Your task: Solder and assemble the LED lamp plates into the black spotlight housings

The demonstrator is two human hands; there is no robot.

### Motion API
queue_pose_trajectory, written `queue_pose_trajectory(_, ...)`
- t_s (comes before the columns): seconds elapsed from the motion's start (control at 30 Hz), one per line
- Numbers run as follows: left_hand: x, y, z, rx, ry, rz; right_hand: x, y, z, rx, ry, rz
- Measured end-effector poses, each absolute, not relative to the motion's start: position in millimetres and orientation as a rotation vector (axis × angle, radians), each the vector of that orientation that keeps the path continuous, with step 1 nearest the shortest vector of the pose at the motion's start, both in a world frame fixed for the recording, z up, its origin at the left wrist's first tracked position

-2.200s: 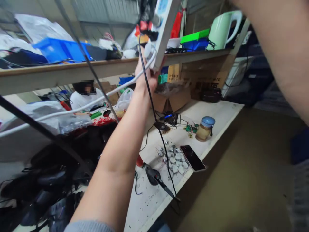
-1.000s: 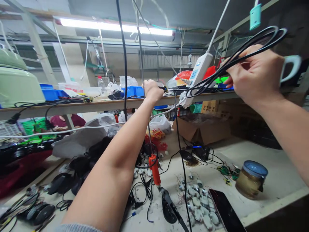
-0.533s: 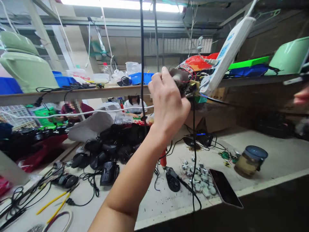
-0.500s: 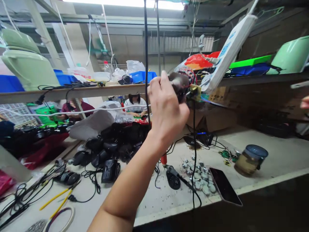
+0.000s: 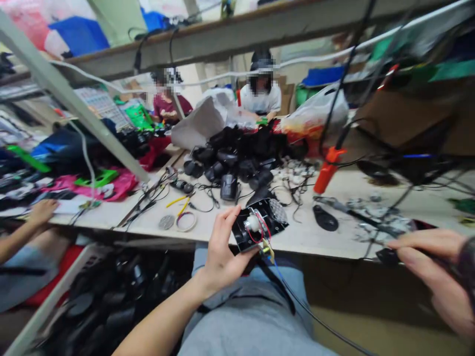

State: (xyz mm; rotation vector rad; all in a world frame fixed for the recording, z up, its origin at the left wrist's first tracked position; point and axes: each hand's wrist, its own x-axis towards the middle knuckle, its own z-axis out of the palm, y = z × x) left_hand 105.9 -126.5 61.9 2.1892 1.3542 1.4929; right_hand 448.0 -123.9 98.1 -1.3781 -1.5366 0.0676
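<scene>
My left hand (image 5: 222, 252) is closed round a small black device shell (image 5: 260, 227) with a white part and red wires showing inside, held over my lap in front of the workbench (image 5: 297, 237). A thin black cable (image 5: 315, 316) trails from it down to the right. My right hand (image 5: 426, 267), blurred at the lower right, pinches a dark plug or cable end (image 5: 388, 256).
A heap of black device shells (image 5: 241, 153) lies at the bench's middle. An orange-handled soldering iron (image 5: 326, 170) hangs on its cord to the right. Yellow cutters (image 5: 181, 203), a tape ring (image 5: 185, 221), a crate of black parts (image 5: 122, 296). Two people sit opposite; another person's hand (image 5: 40, 210) at left.
My left hand has come down from the shelf to my lap with the black device shell. The view has dropped to the bench. My right hand now holds a dark cable end.
</scene>
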Motion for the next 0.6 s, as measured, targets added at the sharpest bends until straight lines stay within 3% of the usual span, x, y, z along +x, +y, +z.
queue_pose_trajectory(0.17,40,-128,-15,2.078,1.718,1.422,339,-104,33,-1.17,-1.507,0.863)
queue_pose_trajectory(0.23,25,-121,-35,2.05,1.79,1.39,305,-95,3,-1.215,-1.449,1.015)
queue_pose_trajectory(0.37,16,-103,-61,1.99,1.829,1.363,261,-82,-33,-1.268,-1.754,0.852)
queue_pose_trajectory(0.5,18,-97,-71,1.942,1.838,1.278,240,-72,-35,-1.147,-1.943,0.467)
queue_pose_trajectory(0.6,18,-98,-68,1.954,1.809,1.253,228,-67,-36,-1.098,-1.972,0.413)
